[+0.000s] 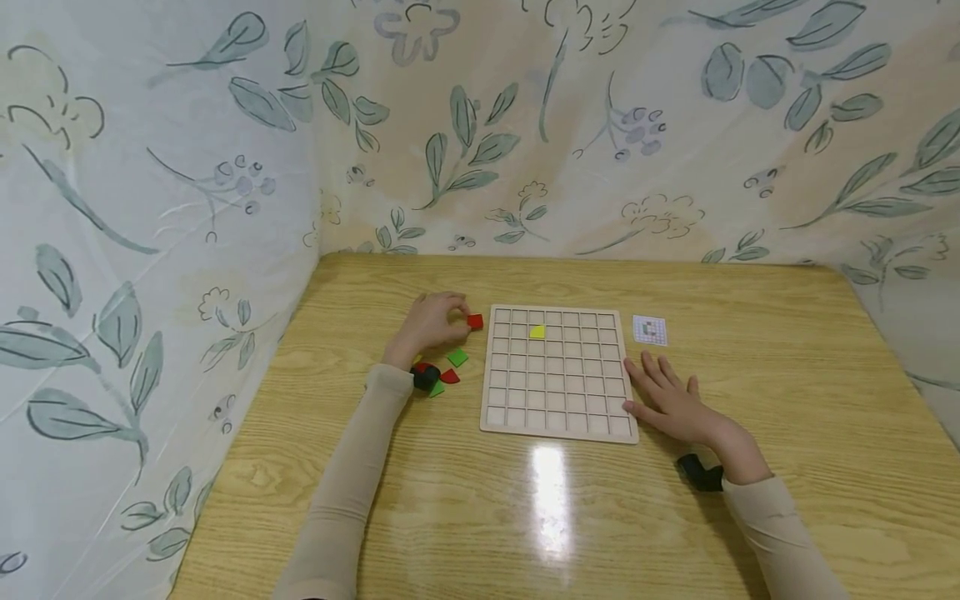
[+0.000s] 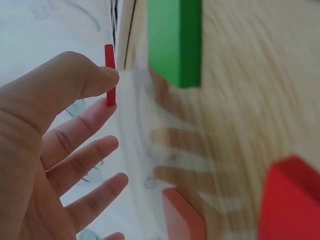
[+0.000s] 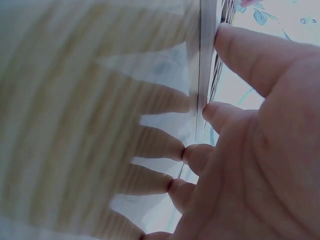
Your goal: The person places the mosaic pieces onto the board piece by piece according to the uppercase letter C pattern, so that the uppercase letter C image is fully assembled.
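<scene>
White glare on the glossy tabletop point(image 1: 465, 508)

The left thumb point(image 2: 95, 80) partly hides the red tile point(image 2: 109, 56); the card point(image 1: 649, 330) seems illegibly small.

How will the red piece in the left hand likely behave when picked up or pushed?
The red piece is probably stiff: it looks straight edge-on in the left wrist view. It seems light, since a pinch of the left hand holds it. Its thin, squarish shape suggests it would slide flat rather than roll.
</scene>
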A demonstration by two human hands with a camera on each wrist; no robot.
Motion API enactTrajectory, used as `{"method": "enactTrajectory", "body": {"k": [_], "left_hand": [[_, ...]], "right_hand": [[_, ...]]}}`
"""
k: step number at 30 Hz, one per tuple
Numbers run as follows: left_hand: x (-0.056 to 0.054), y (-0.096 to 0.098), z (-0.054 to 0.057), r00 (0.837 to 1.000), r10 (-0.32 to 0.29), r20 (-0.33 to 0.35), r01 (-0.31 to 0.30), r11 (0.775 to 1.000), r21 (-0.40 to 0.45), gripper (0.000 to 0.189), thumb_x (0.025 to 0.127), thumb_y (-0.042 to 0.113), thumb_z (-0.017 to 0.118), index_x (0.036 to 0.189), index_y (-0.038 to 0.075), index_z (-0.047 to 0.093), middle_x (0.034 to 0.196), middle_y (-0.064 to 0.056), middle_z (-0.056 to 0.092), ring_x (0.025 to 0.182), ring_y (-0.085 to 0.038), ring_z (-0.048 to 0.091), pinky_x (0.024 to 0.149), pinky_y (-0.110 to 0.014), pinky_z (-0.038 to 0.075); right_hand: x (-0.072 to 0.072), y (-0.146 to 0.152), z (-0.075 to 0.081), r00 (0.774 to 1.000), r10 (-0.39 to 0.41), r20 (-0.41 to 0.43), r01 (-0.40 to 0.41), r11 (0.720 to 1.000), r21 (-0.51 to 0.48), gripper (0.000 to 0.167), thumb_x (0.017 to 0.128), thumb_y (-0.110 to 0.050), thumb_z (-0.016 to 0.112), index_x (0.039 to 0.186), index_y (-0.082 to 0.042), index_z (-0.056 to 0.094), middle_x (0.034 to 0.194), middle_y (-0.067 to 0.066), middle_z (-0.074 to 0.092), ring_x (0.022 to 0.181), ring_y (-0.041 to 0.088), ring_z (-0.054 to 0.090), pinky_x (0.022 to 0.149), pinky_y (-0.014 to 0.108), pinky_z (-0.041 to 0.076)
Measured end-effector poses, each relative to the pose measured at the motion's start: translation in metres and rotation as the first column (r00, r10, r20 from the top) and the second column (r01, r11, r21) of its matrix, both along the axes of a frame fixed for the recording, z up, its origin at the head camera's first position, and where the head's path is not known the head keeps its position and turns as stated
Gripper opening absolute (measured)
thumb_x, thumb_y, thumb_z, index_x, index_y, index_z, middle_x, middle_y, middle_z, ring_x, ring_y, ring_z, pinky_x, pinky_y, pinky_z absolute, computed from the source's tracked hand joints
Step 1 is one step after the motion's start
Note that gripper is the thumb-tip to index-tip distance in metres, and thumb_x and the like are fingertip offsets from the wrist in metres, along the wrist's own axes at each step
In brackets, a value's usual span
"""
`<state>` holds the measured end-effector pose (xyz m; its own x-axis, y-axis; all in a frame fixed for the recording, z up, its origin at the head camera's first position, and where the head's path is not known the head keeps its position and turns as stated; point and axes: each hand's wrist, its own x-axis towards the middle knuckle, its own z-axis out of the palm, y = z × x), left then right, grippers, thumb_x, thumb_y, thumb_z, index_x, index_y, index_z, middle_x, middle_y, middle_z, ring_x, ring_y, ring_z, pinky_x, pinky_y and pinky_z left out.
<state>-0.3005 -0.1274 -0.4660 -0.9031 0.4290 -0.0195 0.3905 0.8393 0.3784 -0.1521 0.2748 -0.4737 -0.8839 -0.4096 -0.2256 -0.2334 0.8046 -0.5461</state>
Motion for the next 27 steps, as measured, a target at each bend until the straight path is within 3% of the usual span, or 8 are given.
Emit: {"method": "enactTrajectory", "body": {"k": [20,27], "left_hand": [[0.005,0.029,0.009,0.997,-0.072,-0.006,0.072,0.996,0.051,0.021,0.08,0.036,0.069,0.097,0.024,0.065,0.137,0.001,0.049,0.131,-0.02,0.041,0.111,-0.057,0.012],[0.007,0.044,0.007,0.994,-0.112,-0.013,0.112,0.994,-0.002,0.02,0.082,0.038,0.067,0.098,0.025,0.066,0.138,0.001,0.049,0.131,-0.02,0.04,0.11,-0.058,0.015]], "right_hand": [[0.001,0.0,-0.001,1.0,-0.007,-0.015,0.007,1.0,0.016,0.071,0.095,-0.04,0.047,0.15,-0.015,0.009,0.153,0.025,-0.004,0.137,0.047,-0.01,0.094,0.076,-0.011],[0.002,-0.001,-0.002,1.0,-0.009,-0.014,0.009,1.0,0.007,0.071,0.095,-0.039,0.047,0.15,-0.014,0.01,0.152,0.025,-0.004,0.137,0.048,-0.011,0.093,0.076,-0.011]]}}
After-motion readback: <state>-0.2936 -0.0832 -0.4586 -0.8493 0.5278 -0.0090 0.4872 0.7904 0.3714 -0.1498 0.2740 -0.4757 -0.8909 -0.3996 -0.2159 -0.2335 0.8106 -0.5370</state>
